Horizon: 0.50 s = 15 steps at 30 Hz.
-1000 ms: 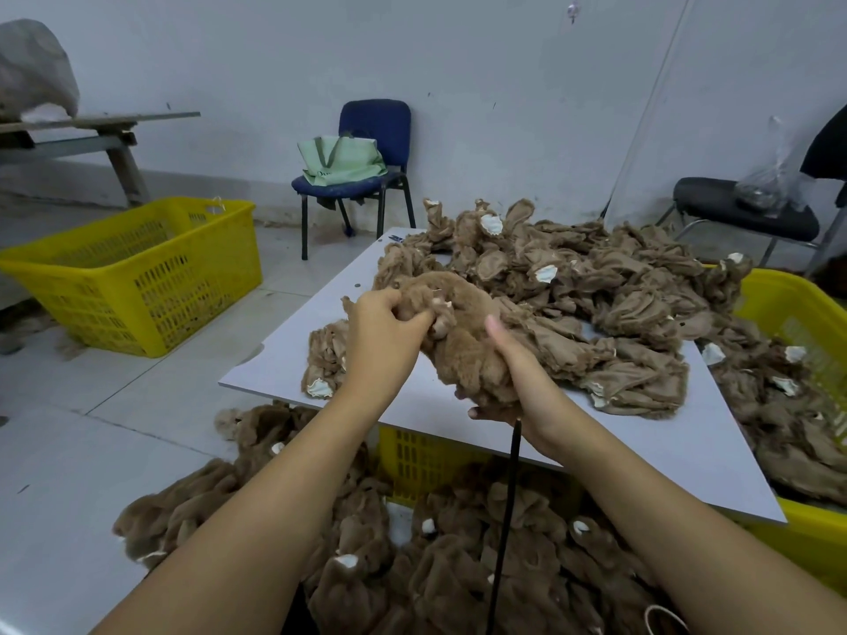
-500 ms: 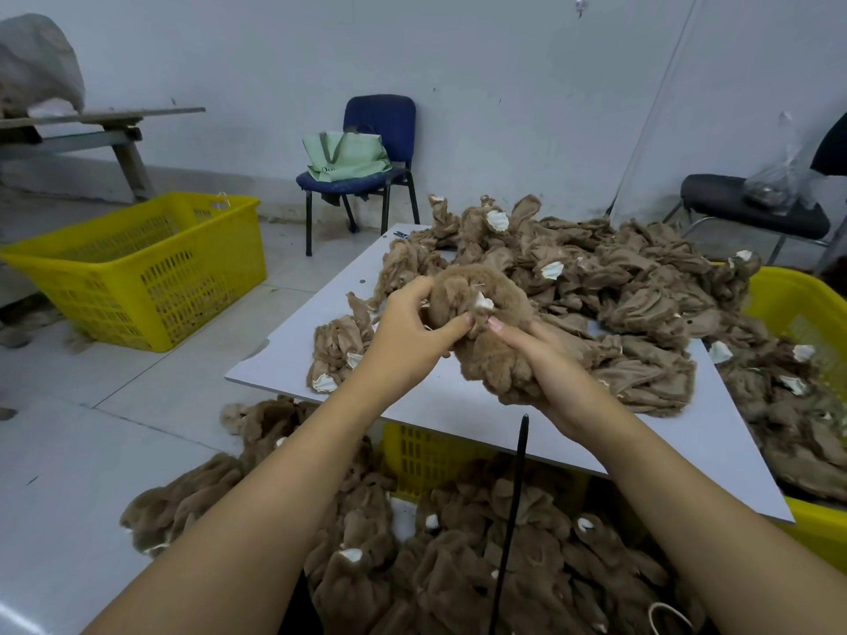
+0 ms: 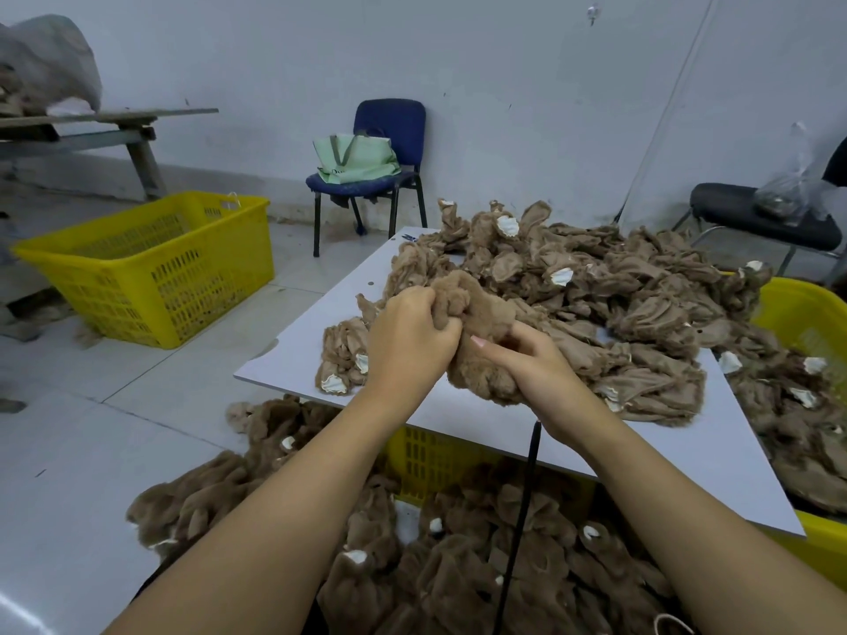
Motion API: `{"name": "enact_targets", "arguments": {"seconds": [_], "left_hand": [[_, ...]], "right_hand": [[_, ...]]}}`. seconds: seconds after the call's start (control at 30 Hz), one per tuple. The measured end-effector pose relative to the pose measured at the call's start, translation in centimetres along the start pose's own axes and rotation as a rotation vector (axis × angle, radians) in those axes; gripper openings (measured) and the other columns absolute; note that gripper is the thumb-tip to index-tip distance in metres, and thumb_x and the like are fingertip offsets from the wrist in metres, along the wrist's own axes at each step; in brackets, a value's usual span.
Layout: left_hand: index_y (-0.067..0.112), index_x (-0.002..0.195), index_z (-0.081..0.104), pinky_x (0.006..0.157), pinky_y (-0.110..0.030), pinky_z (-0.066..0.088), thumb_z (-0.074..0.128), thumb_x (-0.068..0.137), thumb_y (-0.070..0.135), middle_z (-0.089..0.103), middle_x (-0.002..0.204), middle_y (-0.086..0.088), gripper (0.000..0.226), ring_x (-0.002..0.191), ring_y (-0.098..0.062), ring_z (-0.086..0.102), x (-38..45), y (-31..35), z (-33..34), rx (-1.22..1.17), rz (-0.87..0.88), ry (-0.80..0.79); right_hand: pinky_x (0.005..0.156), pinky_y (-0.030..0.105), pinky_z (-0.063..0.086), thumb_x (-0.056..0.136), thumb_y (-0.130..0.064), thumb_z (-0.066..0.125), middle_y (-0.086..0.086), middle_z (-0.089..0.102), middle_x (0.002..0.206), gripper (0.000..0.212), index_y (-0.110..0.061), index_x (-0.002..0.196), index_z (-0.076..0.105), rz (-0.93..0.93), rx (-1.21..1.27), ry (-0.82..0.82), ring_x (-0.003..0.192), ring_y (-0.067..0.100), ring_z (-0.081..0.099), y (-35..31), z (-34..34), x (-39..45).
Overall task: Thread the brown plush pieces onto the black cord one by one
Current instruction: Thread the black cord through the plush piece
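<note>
I note soft, even, slightly dim indoor light, no glare, faint shadows. Wide-angle distortion bends the frame edges; focus mildly soft throughout.

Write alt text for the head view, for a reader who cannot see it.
Two hands, left hand and right hand, grip one brown plush piece above a white board, with a black cord hanging below the right hand. More plush pieces are heaped on the board and on the floor; a yellow basket stands to the left.
</note>
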<state>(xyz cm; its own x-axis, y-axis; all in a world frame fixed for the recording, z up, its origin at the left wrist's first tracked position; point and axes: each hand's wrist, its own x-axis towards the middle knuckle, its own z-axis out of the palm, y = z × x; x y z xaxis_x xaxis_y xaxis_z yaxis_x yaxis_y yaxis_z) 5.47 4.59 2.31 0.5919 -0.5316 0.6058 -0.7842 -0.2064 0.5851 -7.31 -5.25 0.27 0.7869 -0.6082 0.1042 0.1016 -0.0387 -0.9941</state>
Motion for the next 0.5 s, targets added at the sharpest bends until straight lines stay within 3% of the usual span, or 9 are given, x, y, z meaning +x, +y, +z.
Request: {"name": "enact_targets", "arguments": {"seconds": [0.07, 0.17, 0.27, 0.4, 0.43, 0.5], "left_hand": [[0.017, 0.057, 0.032, 0.046, -0.025, 0.018, 0.064, 0.081, 0.012, 0.038, 0.054, 0.005, 0.040, 0.048, -0.009, 0.031, 0.1, -0.1, -0.4, 0.022, -0.039, 0.045], [0.019, 0.055, 0.028, 0.046, -0.026, 0.018, 0.064, 0.081, 0.010, 0.031, 0.050, 0.006, 0.045, 0.046, -0.010, 0.026, 0.5, -0.4, -0.8, -0.012, -0.101, 0.096], [0.019, 0.057, 0.026, 0.047, -0.027, 0.022, 0.062, 0.082, 0.008, 0.027, 0.052, 0.006, 0.045, 0.047, -0.013, 0.025, 1.0, -0.8, -0.9, -0.093, -0.172, 0.082], [0.023, 0.066, 0.036, 0.043, -0.023, 0.036, 0.060, 0.084, 0.017, 0.042, 0.059, 0.006, 0.031, 0.049, -0.008, 0.041, 1.1, -0.9, -0.8, -0.171, -0.272, 0.032], [0.024, 0.073, 0.040, 0.047, -0.029, 0.046, 0.059, 0.086, 0.015, 0.051, 0.067, 0.003, 0.025, 0.055, -0.008, 0.050, 1.2, -0.9, -0.7, -0.294, -0.298, -0.002], [0.024, 0.091, 0.047, 0.058, -0.049, 0.059, 0.055, 0.089, 0.005, 0.064, 0.089, -0.009, 0.021, 0.076, -0.031, 0.067, 1.4, -1.0, -0.7, -0.536, -0.329, -0.132]], "right_hand": [[0.058, 0.036, 0.057, 0.094, -0.024, 0.072, 0.007, 0.078, 0.101, 0.021, -0.017, 0.113, 0.075, -0.035, -0.030, 0.012, 0.088, 0.029, 0.076, -0.3, 0.4, 0.2], [0.063, 0.045, 0.060, 0.093, -0.017, 0.073, 0.008, 0.078, 0.099, 0.012, -0.016, 0.102, 0.080, -0.109, -0.053, 0.024, 0.087, 0.031, 0.076, -0.6, 0.8, 0.8], [0.051, 0.033, 0.058, 0.091, -0.011, 0.073, 0.002, 0.076, 0.093, 0.012, -0.019, 0.088, 0.081, -0.170, -0.062, 0.022, 0.080, 0.021, 0.076, -0.9, 1.2, 1.0], [0.055, 0.016, 0.054, 0.090, -0.008, 0.073, -0.009, 0.077, 0.086, 0.012, -0.018, 0.090, 0.079, -0.189, -0.080, 0.029, 0.077, 0.007, 0.074, -0.7, 0.9, 1.2], [0.055, 0.016, 0.054, 0.090, -0.008, 0.074, -0.007, 0.077, 0.086, 0.010, -0.016, 0.093, 0.079, -0.177, -0.082, 0.047, 0.076, 0.008, 0.074, -0.6, 0.8, 1.3], [0.055, 0.019, 0.054, 0.090, -0.007, 0.072, -0.002, 0.077, 0.086, 0.012, -0.015, 0.097, 0.078, -0.126, -0.088, 0.110, 0.076, 0.012, 0.074, -0.3, 0.3, 1.5]]}}
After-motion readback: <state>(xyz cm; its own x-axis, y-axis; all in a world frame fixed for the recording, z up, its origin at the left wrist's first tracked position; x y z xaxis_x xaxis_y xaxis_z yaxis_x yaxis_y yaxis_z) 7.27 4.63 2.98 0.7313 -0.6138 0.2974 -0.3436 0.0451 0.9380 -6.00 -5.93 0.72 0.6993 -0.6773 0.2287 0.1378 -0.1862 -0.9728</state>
